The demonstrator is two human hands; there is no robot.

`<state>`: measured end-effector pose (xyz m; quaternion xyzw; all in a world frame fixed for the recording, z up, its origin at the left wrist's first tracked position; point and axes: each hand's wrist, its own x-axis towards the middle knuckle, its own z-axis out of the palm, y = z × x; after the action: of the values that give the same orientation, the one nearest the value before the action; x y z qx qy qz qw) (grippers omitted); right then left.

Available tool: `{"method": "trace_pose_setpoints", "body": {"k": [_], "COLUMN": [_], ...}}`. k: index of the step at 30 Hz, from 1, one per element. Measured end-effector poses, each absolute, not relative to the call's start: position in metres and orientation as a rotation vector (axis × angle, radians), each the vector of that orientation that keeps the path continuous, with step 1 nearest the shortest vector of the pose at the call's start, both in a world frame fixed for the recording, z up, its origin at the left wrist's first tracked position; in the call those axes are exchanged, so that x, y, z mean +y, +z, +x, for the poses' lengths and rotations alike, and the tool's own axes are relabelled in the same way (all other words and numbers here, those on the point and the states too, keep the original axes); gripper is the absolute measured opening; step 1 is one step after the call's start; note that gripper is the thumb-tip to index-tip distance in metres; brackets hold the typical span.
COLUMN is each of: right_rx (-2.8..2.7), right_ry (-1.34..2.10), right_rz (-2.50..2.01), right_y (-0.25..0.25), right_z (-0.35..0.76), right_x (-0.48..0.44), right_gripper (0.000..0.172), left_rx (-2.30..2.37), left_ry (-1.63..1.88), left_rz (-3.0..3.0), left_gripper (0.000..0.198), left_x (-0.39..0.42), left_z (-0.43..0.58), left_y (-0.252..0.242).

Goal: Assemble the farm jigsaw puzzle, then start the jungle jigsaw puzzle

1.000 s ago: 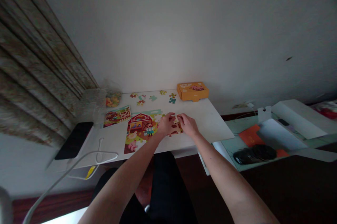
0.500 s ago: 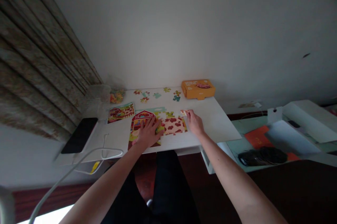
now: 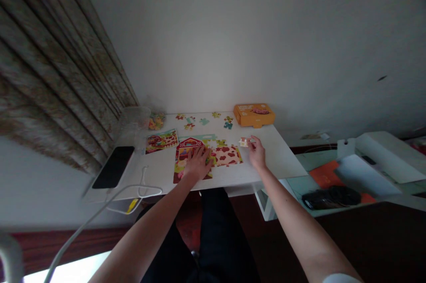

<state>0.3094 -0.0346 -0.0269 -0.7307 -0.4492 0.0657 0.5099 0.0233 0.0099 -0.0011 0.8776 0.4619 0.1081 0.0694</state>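
A partly joined jigsaw puzzle with a red barn and a brown-spotted pink section lies on the white table. My left hand rests flat on its barn side, fingers spread, covering part of the picture. To the right of the puzzle, my right hand pinches a pale puzzle piece, held apart from the joined part. Several loose puzzle pieces lie toward the back of the table. A picture card of the farm scene is left of the puzzle.
An orange box stands at the back right. On the left are a black phone, a white cable, a clear plastic container and a bag with colourful contents. A lower glass shelf holds boxes at right.
My right hand has drawn the puzzle piece away from the puzzle's right edge, and the piece is turned differently in the fingers. My left hand stays on the puzzle. The view has shifted slightly.
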Motion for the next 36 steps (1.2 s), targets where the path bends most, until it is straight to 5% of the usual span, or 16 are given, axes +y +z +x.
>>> {"method": "trace_pose_setpoints", "body": {"k": [9, 17, 24, 36], "right_rx": [-1.354, -1.716, -1.871, -2.048], "right_ry": [0.573, 0.259, 0.008, 0.110], "right_rz": [-1.589, -1.758, -1.886, -1.949], "right_y": [-0.030, -0.022, -0.011, -0.012], "right_z": [0.245, 0.232, 0.207, 0.191], "right_x": [-0.104, -0.110, -0.126, -0.135], "right_gripper": [0.040, 0.024, 0.035, 0.042], "left_rx": [1.360, 1.345, 1.336, 1.334], "left_ry": [0.429, 0.455, 0.485, 0.480], "left_rz": [2.641, 2.635, 2.590, 2.628], "left_gripper": [0.047, 0.045, 0.044, 0.045], "left_x": [0.011, 0.010, 0.009, 0.007], "left_z": [0.023, 0.022, 0.022, 0.021], "left_y": [-0.008, -0.008, -0.005, -0.003]}}
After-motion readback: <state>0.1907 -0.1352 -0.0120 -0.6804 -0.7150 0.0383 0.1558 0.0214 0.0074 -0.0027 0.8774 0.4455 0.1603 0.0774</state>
